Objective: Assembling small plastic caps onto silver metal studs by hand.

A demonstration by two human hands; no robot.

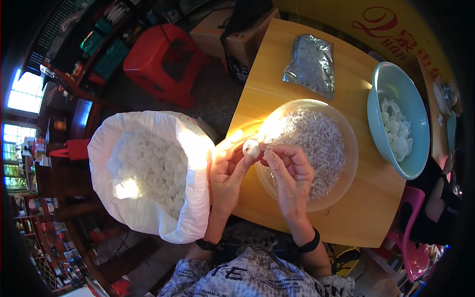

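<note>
Between the fingertips of my left hand [227,177] is a small white round piece with a dark spot [251,148]. My right hand [292,179] pinches a thin clear piece [262,147] against its right side; whether it goes in cannot be made out. Both hands are over the table's left edge, at the near-left rim of a translucent round bowl [350,171]. Many small clear plastic pieces [319,148] fill that bowl. Left of my left hand stands a white woven sack [190,213], its top rolled open, holding white round pieces [153,171].
A light blue basin [374,119] with white pieces [396,128] stands on the right of the wooden table [368,218]. Behind the bowl lies a silvery plastic bag [311,64]. A red stool [153,54], cardboard box [210,34], pink chair [414,242] and another person [438,200] surround the table.
</note>
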